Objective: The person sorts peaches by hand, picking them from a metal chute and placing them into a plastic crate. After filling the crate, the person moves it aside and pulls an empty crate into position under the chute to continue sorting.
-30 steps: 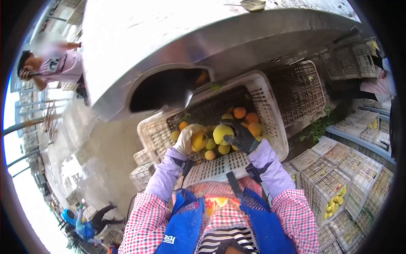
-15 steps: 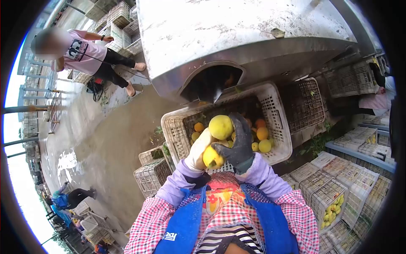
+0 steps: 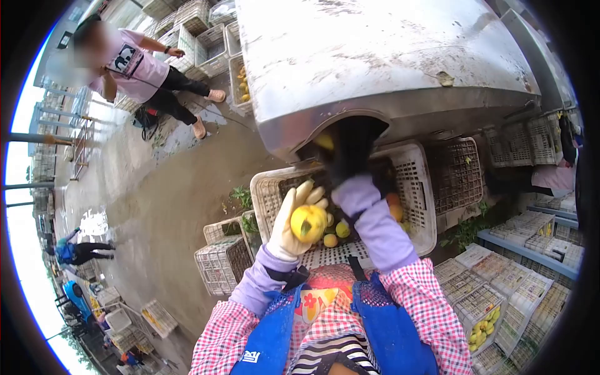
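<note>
My left hand, in a white glove, cradles a round yellow fruit, possibly a peach, with a dark green spot on it. Its fingers stretch up behind the fruit, over the white plastic crate. Inside the crate lie several yellow-green fruits and some orange ones. My right hand, in a black glove, reaches into the dark opening of the metal machine. A blurred yellow fruit shows beside it at the opening. Shadow and blur hide that hand's fingers.
A dark crate stands right of the fruit crate, and a smaller crate is at its left. Stacked fruit crates fill the lower right. A person in a pink shirt stands upper left on the wet floor.
My hands have parted. The right moved up from the crate into the machine's opening; the left keeps a yellow fruit. The large yellow-green fruit between both hands is gone from there.
</note>
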The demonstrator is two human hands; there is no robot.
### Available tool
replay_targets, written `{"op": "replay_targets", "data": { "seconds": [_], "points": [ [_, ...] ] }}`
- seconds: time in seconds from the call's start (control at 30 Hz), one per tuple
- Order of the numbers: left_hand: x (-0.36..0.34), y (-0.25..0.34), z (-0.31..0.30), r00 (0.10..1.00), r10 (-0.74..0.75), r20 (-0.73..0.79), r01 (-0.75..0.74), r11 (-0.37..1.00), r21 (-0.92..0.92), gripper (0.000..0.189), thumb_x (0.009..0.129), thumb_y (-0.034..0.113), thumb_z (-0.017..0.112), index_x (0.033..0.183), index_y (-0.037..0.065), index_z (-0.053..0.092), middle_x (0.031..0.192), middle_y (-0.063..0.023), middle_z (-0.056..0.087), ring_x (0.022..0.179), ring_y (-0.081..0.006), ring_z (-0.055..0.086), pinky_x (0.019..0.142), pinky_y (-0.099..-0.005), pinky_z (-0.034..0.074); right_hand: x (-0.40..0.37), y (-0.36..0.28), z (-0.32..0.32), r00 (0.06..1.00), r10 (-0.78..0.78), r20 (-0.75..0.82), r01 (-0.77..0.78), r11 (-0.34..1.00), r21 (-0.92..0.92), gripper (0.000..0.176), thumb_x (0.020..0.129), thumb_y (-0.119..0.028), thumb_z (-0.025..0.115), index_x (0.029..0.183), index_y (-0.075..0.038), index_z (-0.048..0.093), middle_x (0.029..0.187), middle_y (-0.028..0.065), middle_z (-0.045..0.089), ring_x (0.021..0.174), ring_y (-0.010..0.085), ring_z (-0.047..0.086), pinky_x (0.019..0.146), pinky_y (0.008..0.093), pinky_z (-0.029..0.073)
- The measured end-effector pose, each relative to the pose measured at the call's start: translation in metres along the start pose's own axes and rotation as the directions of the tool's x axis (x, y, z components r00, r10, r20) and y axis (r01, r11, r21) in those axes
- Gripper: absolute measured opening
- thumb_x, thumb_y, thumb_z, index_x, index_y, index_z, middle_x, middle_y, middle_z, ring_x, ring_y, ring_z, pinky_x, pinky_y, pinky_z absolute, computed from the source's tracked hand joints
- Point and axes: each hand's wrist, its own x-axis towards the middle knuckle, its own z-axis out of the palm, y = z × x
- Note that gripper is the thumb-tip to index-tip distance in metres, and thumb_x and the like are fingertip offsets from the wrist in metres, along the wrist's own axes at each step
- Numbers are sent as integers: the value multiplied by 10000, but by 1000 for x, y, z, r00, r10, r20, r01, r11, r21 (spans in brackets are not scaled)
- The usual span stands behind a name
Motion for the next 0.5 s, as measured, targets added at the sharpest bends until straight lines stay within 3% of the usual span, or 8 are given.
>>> {"op": "replay_targets", "data": {
  "seconds": [0.03,0.07,0.1,0.2,0.27,0.3,0.4,0.5],
  "points": [
    [1,1,8,997,25,-77,-27,999,-23,612,1037,496,530,1485,84,462,1424,-143,550,1140,-267,630,925,-455,560,4,1,12,998,41,55,-46,995,85,738,729,-428,866,1313,-72,590,1254,228,615,1231,443,542,1077,550,406],
    [11,-1,-6,999,37,-22,-38,999,-38,534,1033,506,535,1356,83,583,1345,-143,617,1135,-277,637,944,-464,550,0,-2,5,982,49,180,-89,972,219,761,720,-435,869,1322,-69,582,1267,231,605,1227,446,540,1072,555,406],
    [18,3,-14,988,29,151,-20,998,-57,466,1032,499,540,1226,94,662,1254,-145,672,1124,-287,643,972,-461,539,5,-4,-18,954,39,296,-144,929,340,784,711,-443,872,1331,-66,573,1279,235,594,1224,448,538,1067,560,406],
    [22,3,-13,998,50,29,-46,990,-132,438,1038,476,540,1211,93,664,1234,-139,676,1128,-280,641,1003,-440,523,25,-4,-99,809,-79,582,-363,712,601,855,684,-464,880,1358,-57,549,1317,244,563,1215,455,531,1051,575,407],
    [23,2,0,998,62,-26,-66,977,-205,452,1058,460,508,1252,67,619,1261,-130,646,1103,-249,641,994,-441,525,-5,-23,-103,929,-44,368,-198,779,595,909,659,-513,882,1361,-43,546,1334,239,549,1221,448,524,1052,568,404],
    [19,0,12,980,185,78,-179,981,-79,447,1064,441,499,1284,64,594,1291,-135,628,1130,-249,630,1015,-436,511,-48,-42,-89,999,-25,28,11,903,429,942,643,-554,880,1354,-33,552,1339,231,544,1230,439,519,1058,555,401],
    [14,-9,16,822,415,389,-532,803,269,498,1084,357,454,1465,38,436,1446,-151,523,1287,-257,550,1102,-420,444,-92,-55,-70,998,36,57,-59,883,466,969,649,-614,851,1344,-6,557,1343,219,548,1245,440,523,1073,547,399],
    [17,-6,31,865,392,314,-457,874,168,526,1096,353,417,1506,24,396,1473,-161,500,1335,-272,516,1135,-440,415,-88,-53,-80,989,-109,-102,137,933,332,971,661,-630,833,1342,2,551,1358,214,549,1270,439,518,1081,553,397]
  ]
}}
